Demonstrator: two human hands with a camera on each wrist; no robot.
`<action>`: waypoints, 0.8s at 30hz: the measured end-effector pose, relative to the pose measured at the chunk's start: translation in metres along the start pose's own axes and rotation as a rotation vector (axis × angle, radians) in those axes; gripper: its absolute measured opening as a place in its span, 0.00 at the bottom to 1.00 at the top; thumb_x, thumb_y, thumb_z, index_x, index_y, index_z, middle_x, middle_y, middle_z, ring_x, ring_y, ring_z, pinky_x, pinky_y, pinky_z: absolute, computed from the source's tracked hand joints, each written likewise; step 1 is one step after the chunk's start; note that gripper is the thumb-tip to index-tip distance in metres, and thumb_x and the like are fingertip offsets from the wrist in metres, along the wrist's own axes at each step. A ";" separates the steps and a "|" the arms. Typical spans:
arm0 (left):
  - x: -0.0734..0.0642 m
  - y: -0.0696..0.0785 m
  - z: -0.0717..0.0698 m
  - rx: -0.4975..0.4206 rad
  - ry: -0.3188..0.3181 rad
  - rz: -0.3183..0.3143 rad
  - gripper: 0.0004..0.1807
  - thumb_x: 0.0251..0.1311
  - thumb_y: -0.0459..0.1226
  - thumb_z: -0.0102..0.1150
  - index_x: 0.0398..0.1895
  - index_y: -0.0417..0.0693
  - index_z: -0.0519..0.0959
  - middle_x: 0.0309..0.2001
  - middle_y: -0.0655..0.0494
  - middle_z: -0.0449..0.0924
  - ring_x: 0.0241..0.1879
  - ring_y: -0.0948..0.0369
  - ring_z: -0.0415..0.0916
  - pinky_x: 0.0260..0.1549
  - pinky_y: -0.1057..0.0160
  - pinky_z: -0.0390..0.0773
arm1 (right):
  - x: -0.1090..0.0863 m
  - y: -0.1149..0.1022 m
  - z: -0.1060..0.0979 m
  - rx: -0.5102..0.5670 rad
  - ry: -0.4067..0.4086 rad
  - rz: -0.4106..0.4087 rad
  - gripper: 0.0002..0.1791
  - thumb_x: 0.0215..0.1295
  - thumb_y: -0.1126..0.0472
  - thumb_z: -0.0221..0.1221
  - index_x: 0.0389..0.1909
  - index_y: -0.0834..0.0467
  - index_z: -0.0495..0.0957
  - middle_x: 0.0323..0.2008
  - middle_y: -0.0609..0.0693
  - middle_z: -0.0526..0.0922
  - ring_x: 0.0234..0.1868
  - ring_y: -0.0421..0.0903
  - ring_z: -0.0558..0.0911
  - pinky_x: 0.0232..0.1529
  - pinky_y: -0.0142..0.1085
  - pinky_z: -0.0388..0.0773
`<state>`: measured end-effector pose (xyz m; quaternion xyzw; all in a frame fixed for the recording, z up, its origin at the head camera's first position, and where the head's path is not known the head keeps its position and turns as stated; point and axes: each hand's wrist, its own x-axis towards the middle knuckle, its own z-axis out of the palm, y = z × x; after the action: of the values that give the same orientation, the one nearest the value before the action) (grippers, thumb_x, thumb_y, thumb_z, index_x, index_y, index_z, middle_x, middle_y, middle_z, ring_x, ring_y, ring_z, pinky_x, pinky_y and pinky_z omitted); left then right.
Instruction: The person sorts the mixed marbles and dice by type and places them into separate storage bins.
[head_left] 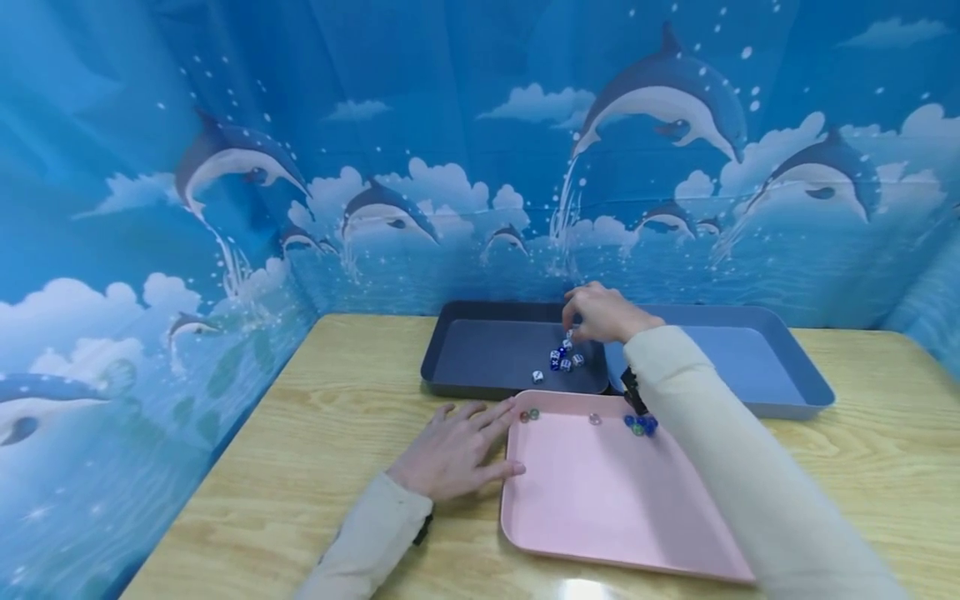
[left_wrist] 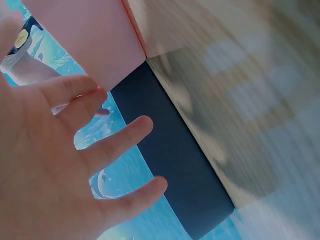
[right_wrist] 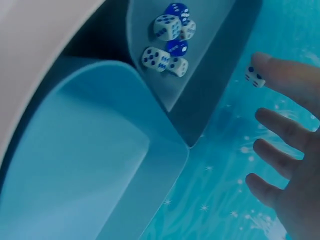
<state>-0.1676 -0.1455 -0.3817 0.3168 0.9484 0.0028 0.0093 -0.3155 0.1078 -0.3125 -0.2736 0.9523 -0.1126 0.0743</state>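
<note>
My right hand (head_left: 606,313) pinches a white die with dark pips (right_wrist: 254,77) at its fingertips, above the right end of the dark grey tray (head_left: 487,354). Below it in that tray lie several dice, white ones (right_wrist: 167,27) and blue ones (right_wrist: 176,48), bunched near the right end. A lone white die (head_left: 537,377) sits nearer the front wall. With fingers spread, my left hand (head_left: 457,450) rests by the left edge of the pink tray (head_left: 600,500), its fingertips at the rim. In the left wrist view its fingers are extended and hold nothing.
Along the pink tray's far side are glass marbles: a reddish and a green one (head_left: 534,413), a clear pinkish one (head_left: 595,419), and a blue-green cluster (head_left: 639,427) beside the right sleeve. A blue tray (head_left: 750,358) stands right of the dark one. A dolphin-print curtain (head_left: 450,125) backs the wooden table (head_left: 360,367).
</note>
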 end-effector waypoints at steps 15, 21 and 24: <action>0.000 -0.002 0.000 0.001 0.011 0.010 0.47 0.66 0.70 0.46 0.82 0.58 0.53 0.77 0.58 0.58 0.72 0.46 0.61 0.65 0.32 0.63 | 0.019 -0.011 0.006 -0.034 -0.018 0.013 0.08 0.66 0.62 0.67 0.43 0.60 0.88 0.71 0.67 0.66 0.72 0.68 0.59 0.69 0.66 0.56; 0.001 -0.003 0.000 0.010 0.019 0.028 0.47 0.66 0.70 0.46 0.82 0.57 0.54 0.77 0.57 0.58 0.69 0.47 0.66 0.63 0.34 0.67 | 0.024 -0.020 0.008 -0.037 -0.025 0.013 0.08 0.66 0.62 0.67 0.44 0.60 0.87 0.71 0.66 0.67 0.72 0.66 0.60 0.70 0.65 0.54; 0.001 -0.003 0.000 0.014 0.021 0.034 0.47 0.66 0.69 0.47 0.81 0.56 0.55 0.77 0.57 0.58 0.68 0.48 0.68 0.63 0.35 0.68 | 0.026 -0.021 0.009 -0.037 -0.028 0.017 0.09 0.66 0.62 0.67 0.44 0.60 0.87 0.71 0.66 0.66 0.73 0.66 0.60 0.70 0.65 0.54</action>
<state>-0.1701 -0.1472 -0.3818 0.3327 0.9430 -0.0005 -0.0033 -0.3251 0.0749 -0.3183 -0.2683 0.9554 -0.0906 0.0834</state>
